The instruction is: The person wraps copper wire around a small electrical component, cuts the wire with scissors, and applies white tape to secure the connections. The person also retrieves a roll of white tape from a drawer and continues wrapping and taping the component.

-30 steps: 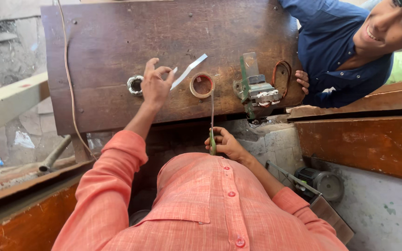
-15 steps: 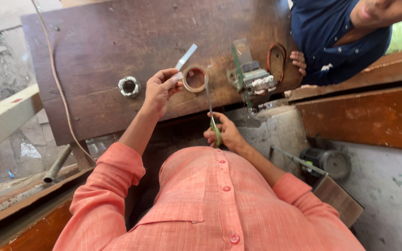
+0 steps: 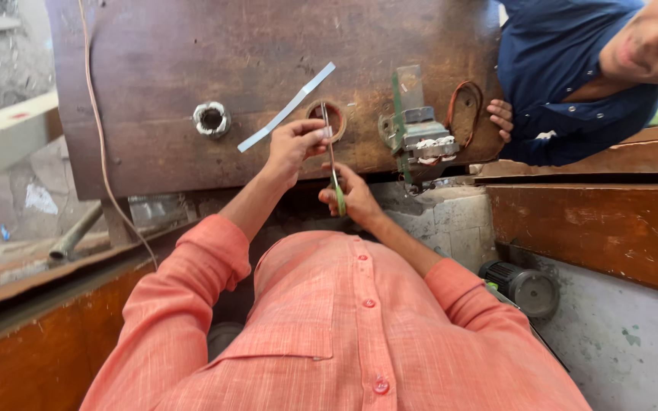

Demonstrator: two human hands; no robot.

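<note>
A: What do we hold, L vs. R?
B: Our left hand (image 3: 292, 144) pinches a flat pale strip (image 3: 287, 107) over the worn wooden board (image 3: 154, 76), beside a tape roll (image 3: 327, 118). Our right hand (image 3: 353, 196) grips thin green-handled scissors (image 3: 333, 164), blades at the strip.

A salmon-orange shirt (image 3: 344, 335) of slubbed, faintly striped weave is worn, filling the view from 5 to 8 o'clock. A button placket (image 3: 368, 320) with matching round buttons is seen running down its middle. Long sleeves are pushed up to the elbows, gathered in folds at 8 o'clock and 4 o'clock. The left hand (image 3: 292, 144) and right hand (image 3: 356, 196) are left bare, ungloved.
</note>
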